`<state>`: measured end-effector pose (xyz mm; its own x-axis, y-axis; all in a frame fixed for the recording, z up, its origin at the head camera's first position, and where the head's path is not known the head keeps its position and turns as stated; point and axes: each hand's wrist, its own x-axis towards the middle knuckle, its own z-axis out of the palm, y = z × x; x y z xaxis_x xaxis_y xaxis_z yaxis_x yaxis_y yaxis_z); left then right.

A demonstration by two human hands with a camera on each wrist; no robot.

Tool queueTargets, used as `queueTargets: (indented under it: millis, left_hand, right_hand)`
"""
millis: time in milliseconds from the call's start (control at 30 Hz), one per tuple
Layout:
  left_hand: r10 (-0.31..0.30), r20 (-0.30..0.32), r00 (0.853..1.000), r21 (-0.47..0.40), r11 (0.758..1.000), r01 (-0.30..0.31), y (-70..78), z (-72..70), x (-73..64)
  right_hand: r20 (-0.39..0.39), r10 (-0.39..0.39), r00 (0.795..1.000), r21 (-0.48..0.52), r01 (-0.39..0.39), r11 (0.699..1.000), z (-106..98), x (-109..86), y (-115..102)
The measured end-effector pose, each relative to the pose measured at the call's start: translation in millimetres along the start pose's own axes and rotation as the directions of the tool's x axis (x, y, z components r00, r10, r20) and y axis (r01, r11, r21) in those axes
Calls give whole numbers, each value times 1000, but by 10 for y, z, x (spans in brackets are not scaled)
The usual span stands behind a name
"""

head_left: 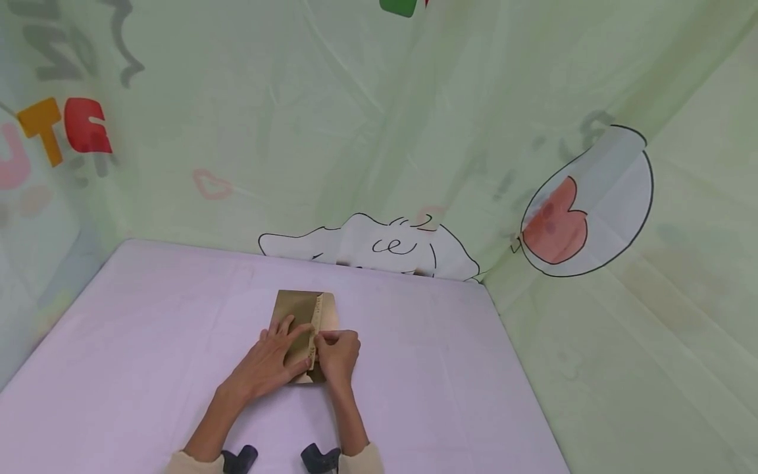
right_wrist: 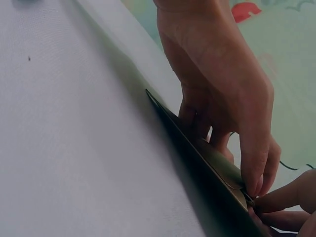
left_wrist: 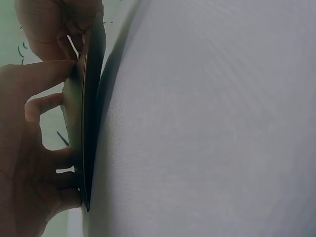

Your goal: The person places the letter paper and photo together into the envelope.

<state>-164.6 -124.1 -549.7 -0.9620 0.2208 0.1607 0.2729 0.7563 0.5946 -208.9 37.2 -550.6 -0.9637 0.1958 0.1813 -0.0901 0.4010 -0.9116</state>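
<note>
A flat gold-brown envelope (head_left: pixel 293 303) lies on the table, its lighter flap (head_left: pixel 329 312) on the right side. Along the flap's fold runs a narrow pale strip (head_left: pixel 318 316) with small dark marks. My left hand (head_left: pixel 266 361) rests spread on the envelope, its thumb and forefinger beside the strip. With thumb and forefinger, my right hand (head_left: pixel 339 357) pinches at the strip's edge near its middle. The left wrist view shows the envelope (left_wrist: pixel 75 108) edge-on, slightly raised from the cloth at one side. Fingertips of both hands meet close together in the right wrist view.
A pale lilac cloth covers the table (head_left: pixel 426 368). Behind it and at both sides hang light green curtains (head_left: pixel 355 131) with printed letters and cartoon shapes. Dark wrist mounts (head_left: pixel 239 459) and cream sleeves (head_left: pixel 361 461) show at the bottom.
</note>
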Motion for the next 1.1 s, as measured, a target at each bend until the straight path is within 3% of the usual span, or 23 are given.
queueTargets:
  millis: [133,333,500,700,800,967,1100]
  left_hand:
    - [2,14,1000,-4,1000,-2,16,-1,10]
    - [8,15,1000,-1,1000,-8,46,1,23]
    - [16,7,1000,10,1000,-16,60,-1,24]
    - [22,-7,1000,25,999,-22,61,-12,16]
    - [24,-18,1000,30,999,-24,51,-7,5]
    - [22,-9,1000,32,999,-22,38,15,-15]
    - [8,10,1000,41,999,-9,43,7,-29]
  right_hand:
    - [3,-2,1000,-18,2,1000,107,69,209]
    - [-5,-23,1000,-65,22,998,42,0,-3]
    - [-23,-57,998,-88,55,995,96,13,78]
    - [-7,-136,991,-202,132,970,40,-62,-112]
    - [11,-127,992,-255,125,959,32,-84,-170]
    - [-9,-140,990,-199,136,971,39,-95,-107]
    - [-65,-225,972,-146,214,966,8,-63,3]
